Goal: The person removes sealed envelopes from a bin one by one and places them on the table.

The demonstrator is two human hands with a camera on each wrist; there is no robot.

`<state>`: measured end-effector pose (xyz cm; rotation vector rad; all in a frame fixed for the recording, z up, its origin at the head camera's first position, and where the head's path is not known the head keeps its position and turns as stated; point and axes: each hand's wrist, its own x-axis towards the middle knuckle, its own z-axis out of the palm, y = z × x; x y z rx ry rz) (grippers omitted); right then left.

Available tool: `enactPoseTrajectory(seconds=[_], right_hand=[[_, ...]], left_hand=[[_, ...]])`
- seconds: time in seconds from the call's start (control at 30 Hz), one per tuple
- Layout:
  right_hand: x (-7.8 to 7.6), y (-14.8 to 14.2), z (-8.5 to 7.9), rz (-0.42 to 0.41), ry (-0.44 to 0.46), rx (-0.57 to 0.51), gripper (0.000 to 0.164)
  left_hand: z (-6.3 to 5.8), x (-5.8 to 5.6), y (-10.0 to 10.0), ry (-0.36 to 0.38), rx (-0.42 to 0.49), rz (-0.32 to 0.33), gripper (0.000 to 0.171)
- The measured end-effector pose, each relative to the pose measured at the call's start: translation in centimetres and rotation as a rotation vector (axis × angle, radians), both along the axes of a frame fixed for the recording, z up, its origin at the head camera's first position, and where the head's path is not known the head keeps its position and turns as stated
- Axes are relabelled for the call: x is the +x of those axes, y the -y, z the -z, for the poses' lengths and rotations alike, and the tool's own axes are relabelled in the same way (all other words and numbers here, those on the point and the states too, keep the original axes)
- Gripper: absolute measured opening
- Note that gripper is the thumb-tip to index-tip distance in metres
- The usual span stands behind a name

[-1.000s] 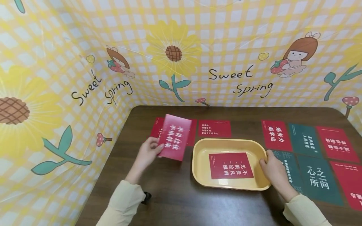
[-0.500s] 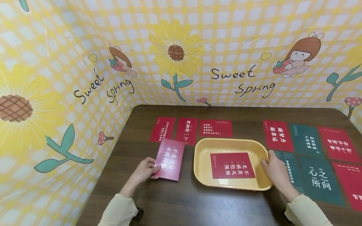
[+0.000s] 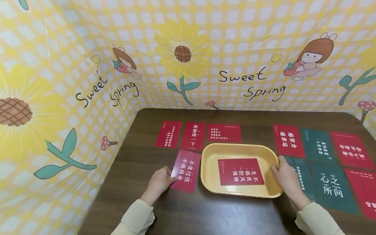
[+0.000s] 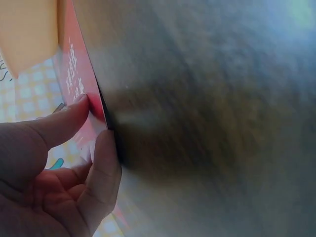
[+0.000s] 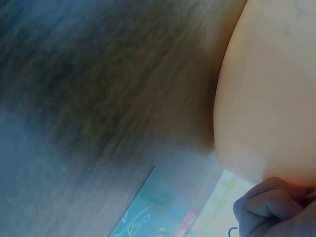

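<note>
In the head view my left hand (image 3: 160,183) pinches the lower left corner of a red card (image 3: 185,171) with white Chinese characters. The left wrist view has the thumb on the card's face (image 4: 74,64) and fingers at its edge, just over the table. Immediately right of that card stands a shallow yellow tray (image 3: 239,147), with another red card (image 3: 241,172) lying flat inside. My right hand (image 3: 289,181) grips the tray's right rim, thumb over the inner side. In the right wrist view, curled fingers (image 5: 271,207) sit against the tray's wall (image 5: 266,89).
Three red cards lie in a row behind, among them a left one (image 3: 168,134) and a middle one (image 3: 193,135). Several red and green cards, including a large green card (image 3: 333,186), are spread right of the tray. A patterned cloth (image 3: 243,32) hangs behind the dark wooden table (image 3: 182,215).
My left hand has brought the red card down from over the back row, then rightward beside the tray, uncovering the cards behind. The right hand keeps its hold on the tray.
</note>
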<state>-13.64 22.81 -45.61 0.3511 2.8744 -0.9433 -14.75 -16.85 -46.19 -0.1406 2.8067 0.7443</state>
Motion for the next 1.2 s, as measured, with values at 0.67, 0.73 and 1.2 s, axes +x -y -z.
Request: enactPoseTrajectory(seconds=[0.67, 0.73, 1.2], right_hand=[[-0.1, 0.0, 0.1, -0.005, -0.007, -0.013, 0.018], [-0.1, 0.1, 0.2, -0.005, -0.011, -0.011, 0.018], [-0.1, 0.0, 0.1, -0.001, -0.007, -0.006, 0.017]], left_hand=[[0.0, -0.2, -0.8, 0.007, 0.024, 0.087, 0.024], [0.1, -0.2, -0.9, 0.018, 0.049, 0.078, 0.022], [-2.7, -1.2, -5.4, -0.236, 0.149, 0.119, 0.022]])
